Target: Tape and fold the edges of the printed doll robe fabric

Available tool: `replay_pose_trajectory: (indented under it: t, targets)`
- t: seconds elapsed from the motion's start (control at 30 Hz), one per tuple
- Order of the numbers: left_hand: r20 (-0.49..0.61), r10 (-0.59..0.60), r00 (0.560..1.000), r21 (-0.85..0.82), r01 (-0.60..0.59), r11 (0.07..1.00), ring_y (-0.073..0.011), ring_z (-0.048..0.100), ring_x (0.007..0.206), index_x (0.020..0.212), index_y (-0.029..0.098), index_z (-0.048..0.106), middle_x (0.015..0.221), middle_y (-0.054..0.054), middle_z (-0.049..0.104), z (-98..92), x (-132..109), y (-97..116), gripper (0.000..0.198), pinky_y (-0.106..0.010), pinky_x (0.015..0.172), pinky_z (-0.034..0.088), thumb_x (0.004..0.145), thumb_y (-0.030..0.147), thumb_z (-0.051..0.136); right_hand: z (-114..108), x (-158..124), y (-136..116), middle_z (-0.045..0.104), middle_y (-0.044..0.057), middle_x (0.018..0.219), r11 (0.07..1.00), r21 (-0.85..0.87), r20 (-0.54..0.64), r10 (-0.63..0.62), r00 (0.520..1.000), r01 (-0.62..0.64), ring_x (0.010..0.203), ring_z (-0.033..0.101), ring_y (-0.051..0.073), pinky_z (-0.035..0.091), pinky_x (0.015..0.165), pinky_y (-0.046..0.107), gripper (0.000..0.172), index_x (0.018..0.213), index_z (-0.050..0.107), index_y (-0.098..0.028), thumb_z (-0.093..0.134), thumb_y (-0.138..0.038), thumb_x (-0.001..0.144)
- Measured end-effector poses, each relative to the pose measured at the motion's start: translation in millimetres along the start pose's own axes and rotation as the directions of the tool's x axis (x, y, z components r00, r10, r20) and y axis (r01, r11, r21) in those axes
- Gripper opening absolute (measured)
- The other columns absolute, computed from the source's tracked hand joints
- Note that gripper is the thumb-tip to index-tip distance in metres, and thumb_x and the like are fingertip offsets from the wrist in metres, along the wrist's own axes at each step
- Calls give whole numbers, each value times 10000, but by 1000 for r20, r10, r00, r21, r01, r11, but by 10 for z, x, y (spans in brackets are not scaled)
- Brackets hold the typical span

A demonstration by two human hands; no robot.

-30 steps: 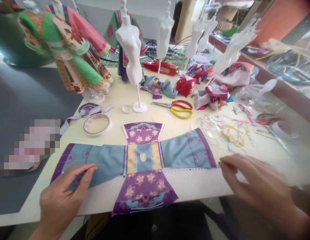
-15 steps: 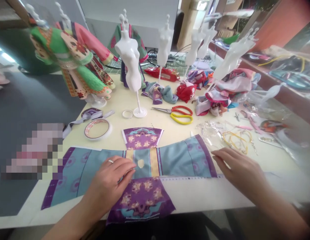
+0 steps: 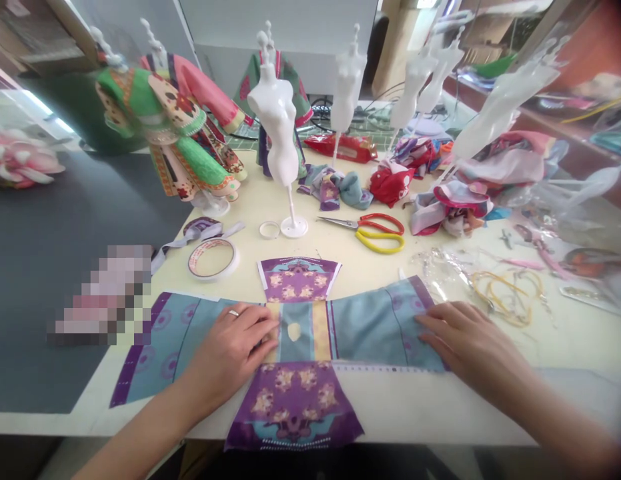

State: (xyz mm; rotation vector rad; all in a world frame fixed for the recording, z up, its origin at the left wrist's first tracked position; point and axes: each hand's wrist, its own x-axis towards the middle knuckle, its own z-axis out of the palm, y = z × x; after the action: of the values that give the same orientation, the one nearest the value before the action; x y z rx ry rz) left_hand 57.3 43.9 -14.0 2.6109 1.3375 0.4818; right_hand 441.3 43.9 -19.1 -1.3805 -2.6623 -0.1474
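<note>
left hand [image 3: 227, 353]: flat, palm down | right hand [image 3: 465, 340]: flat, palm down, fingers extended

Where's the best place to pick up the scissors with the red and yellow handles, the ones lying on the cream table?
Grip the red and yellow loop handles of the steel scissors, coming from the right and above. They lie flat with the loops toward the right hand, while the pointed blades aim left, toward the white round mannequin stand base, so the loops are probably the safer hold.

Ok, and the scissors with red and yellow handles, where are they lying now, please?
In the head view, the scissors lie right of the white mannequin's round base and below the crumpled red cloth.
</note>
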Motion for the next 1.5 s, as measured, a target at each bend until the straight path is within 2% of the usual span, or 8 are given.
replay_pose_trajectory:
  t: [0.2, 0.47, 0.8, 1.0, 1.13, 1.37, 1.5]
  targets:
    - [-11, 4, 1000, -25, -4, 1000, -188, 541, 899, 1038, 195, 597, 986, -42, 622, 18, -5, -19, 182, -345, 792, 422, 900, 181, 481, 39, 25, -20, 616, 97, 890, 1000, 20, -42, -19, 999, 19, 831, 529, 238, 451, 716, 378, 146, 927, 606, -178, 469, -228, 917]
    - [-98, 16, 995, -29, -19, 999, -204, 562, 955, 1082, 162, 586, 1025, -73, 619, 45, -85, -130, 215, -348, 820, 462, 885, 233, 539, 105, 35, 79, 603, 81, 925, 999, 47, -40, 4, 999, -2, 860, 521, 239, 442, 742, 379, 140, 971, 601, -181, 492, -244, 910]
    - [-124, 0, 992, -103, -13, 995, -165, 558, 845, 902, 168, 605, 907, -41, 602, 82, -54, -156, 105, -323, 778, 450, 882, 130, 509, 103, 65, 81, 593, 67, 842, 998, 66, -30, -22, 999, 24, 801, 507, 221, 430, 724, 372, 150, 873, 597, -172, 466, -230, 917]
    - [-224, 23, 974, -54, -36, 998, -190, 559, 898, 883, 144, 581, 929, -63, 612, 56, -91, -166, 96, -356, 802, 419, 848, 62, 545, -55, 33, 82, 599, 72, 879, 999, 36, -148, -25, 989, 31, 831, 524, 221, 434, 751, 375, 102, 894, 590, -169, 503, -221, 891]
    - [-253, 50, 966, 16, -47, 999, -179, 565, 829, 907, 153, 568, 844, -37, 645, 64, -129, -175, 109, -370, 799, 405, 856, 62, 537, -183, 43, 56, 617, 80, 888, 998, 54, -216, -21, 976, 33, 857, 551, 228, 439, 785, 388, 73, 863, 588, -169, 526, -206, 869]
    - [-212, 129, 969, 106, -109, 988, -188, 553, 779, 952, 160, 587, 809, -36, 651, 62, -159, -193, 139, -368, 758, 400, 854, 81, 530, -290, 67, 23, 654, 88, 841, 999, 31, -269, -27, 963, 37, 852, 578, 244, 447, 830, 429, 66, 863, 606, -170, 554, -204, 839]
    - [-206, 94, 974, 108, -73, 991, -199, 566, 799, 877, 166, 595, 830, -46, 648, 10, -203, -202, 117, -390, 779, 408, 850, 81, 519, -371, 65, 15, 654, 92, 803, 1000, 16, -282, -11, 959, 16, 819, 581, 251, 451, 817, 429, 72, 835, 588, -178, 527, -215, 846]
